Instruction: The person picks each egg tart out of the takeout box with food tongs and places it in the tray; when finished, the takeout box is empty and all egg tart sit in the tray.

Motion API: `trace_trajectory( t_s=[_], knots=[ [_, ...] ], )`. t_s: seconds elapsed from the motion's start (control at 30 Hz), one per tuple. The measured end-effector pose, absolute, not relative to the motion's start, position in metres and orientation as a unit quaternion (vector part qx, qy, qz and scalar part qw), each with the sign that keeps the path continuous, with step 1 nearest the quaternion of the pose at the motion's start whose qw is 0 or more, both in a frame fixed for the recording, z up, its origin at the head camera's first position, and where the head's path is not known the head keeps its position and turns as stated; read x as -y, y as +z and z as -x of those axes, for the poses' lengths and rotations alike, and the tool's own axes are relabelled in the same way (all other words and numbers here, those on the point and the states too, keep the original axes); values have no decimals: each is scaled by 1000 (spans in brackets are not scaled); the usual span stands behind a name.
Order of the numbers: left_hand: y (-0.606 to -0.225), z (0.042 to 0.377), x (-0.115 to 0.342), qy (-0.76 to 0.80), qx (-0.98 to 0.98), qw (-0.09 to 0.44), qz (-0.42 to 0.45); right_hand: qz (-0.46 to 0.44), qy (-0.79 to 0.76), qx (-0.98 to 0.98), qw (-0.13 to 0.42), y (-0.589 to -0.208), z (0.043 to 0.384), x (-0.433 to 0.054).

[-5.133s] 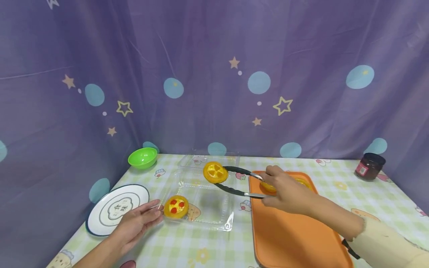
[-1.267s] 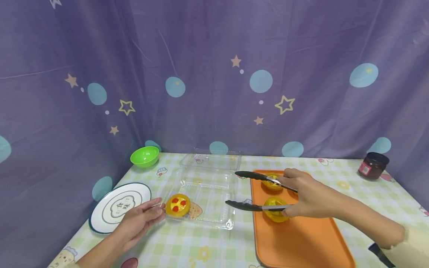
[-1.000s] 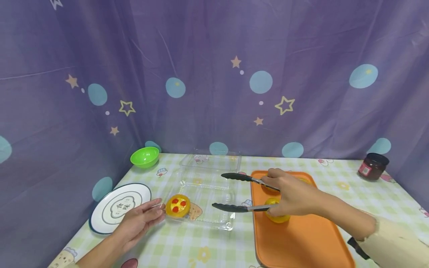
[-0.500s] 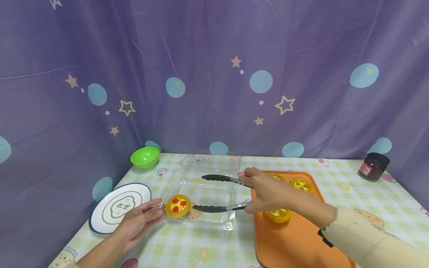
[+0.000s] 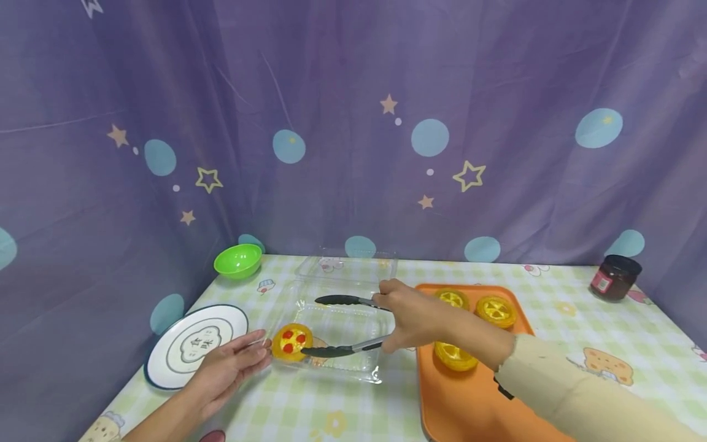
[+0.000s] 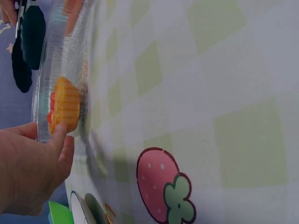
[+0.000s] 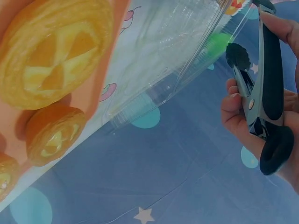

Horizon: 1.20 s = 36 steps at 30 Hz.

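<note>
My left hand [image 5: 229, 367] pinches the near left edge of a clear plastic clamshell box [image 5: 361, 370], its lid laid back. In the box's near left corner sits a yellow tart [image 5: 286, 354] with red spots, right by my left fingers in the left wrist view. My right hand [image 5: 415, 316] grips metal tongs [image 5: 338, 351] with black tips, spread apart over the box and holding nothing. In the head view the lower tip overlaps the spotted tart's right side; contact cannot be told. In the right wrist view the fingers wrap round the tongs [image 7: 271, 70].
On the right, an orange tray [image 5: 458, 405] holds 3 yellow tarts [image 5: 495, 312] with wedge patterns, partly behind the right arm. A white plate [image 5: 166, 362] lies on the left, a green bowl [image 5: 238, 261] behind it. A dark-lidded jar [image 5: 615, 277] stands far right.
Earlier the tongs held a wedge-patterned tart over the box; that tart now lies on the tray. The spread tongs have since moved left from the tray to the spotted tart. The left hand stays put.
</note>
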<state>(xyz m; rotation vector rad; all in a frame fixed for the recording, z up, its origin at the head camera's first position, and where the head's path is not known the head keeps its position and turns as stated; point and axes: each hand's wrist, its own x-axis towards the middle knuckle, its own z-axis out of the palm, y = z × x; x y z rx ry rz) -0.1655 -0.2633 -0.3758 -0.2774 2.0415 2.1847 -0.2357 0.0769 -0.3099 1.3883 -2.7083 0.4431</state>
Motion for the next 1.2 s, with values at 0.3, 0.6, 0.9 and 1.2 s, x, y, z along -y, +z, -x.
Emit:
trace_trajectory(
  t_s=[0.3,0.6,0.9,1.2],
  knots=[
    [-377,165,263,723,-681,69,92,-455,69,886,60,-316,239,-58],
    [-376,166,263,724,-680,69,90,-446,20,894,50,-325,245,-35],
    [-375,165,263,722,-682,65,96,-473,16,881,-1,-331,251,-22],
    [-375,166,263,724,-680,64,96,-478,3,878,18,-337,246,-24]
  ],
)
